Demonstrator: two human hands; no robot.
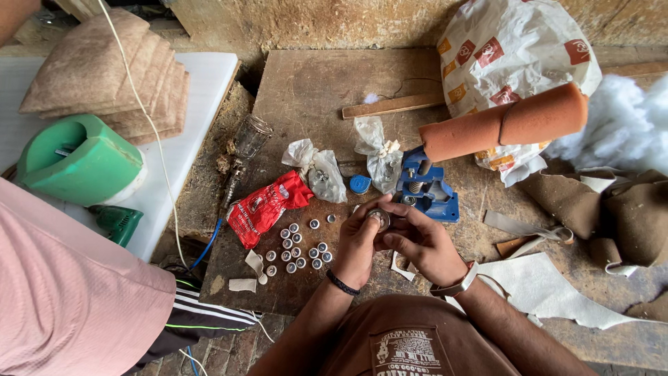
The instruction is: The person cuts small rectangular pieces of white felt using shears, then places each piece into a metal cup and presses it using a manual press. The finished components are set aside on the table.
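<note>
A small round metal button shell (380, 218), silvery and shiny, sits pinched between the fingertips of both hands, held just above the wooden board, beside the blue press.

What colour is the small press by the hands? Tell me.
Blue, clearest in the head view: the press.

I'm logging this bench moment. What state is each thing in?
Left hand: closed on small round metal piece.
Right hand: pinching the same piece.
Blue hand press: upright, unattended, orange-padded handle raised.
Small silver caps: loose, scattered on board.
Red packet: lying crumpled.
Clear bags: crumpled, knotted.
</note>
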